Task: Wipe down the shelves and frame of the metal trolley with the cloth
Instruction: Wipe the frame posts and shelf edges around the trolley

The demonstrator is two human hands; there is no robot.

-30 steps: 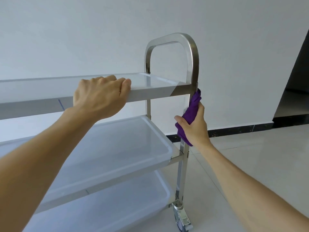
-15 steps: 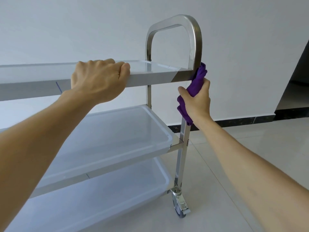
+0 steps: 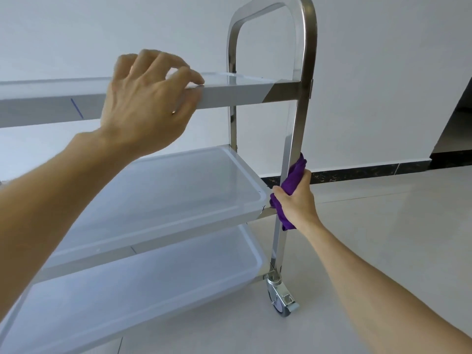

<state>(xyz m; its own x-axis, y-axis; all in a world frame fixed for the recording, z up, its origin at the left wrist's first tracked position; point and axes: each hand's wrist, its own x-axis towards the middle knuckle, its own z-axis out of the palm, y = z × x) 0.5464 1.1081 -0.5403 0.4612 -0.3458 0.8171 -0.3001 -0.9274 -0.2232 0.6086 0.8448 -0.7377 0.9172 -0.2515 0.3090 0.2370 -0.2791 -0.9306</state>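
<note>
Right fingers: curled tight round the purple cloth [image 3: 293, 180], clamping it against the near upright post [image 3: 298, 118] of the trolley; the right hand [image 3: 297, 200] sits just above the joint where the middle shelf's rail meets the post.
Cloth: bunched in that grip, one end poking out above the fingers against the post, the other hanging below the heel of the hand.
Left fingers: spread a little apart and bent, holding nothing; the thumb tip touches the front edge of the top shelf [image 3: 229, 94], the other fingertips hover over its rim. I cannot tell whether they touch it.
Left hand [image 3: 145, 103]: back toward the camera, over the front rail of the top shelf, well apart from the cloth.
Below the left fingers: the middle shelf [image 3: 194, 185] with a clear plastic tray, and under it the bottom shelf [image 3: 143, 290] with another.
Above the right fingers: the post rises and curves into the looped handle [image 3: 265, 11].
Below the right fingers: the post ends in a caster wheel [image 3: 282, 301] on the pale tiled floor [image 3: 383, 226].
Behind: a white wall [image 3: 383, 72].
</note>
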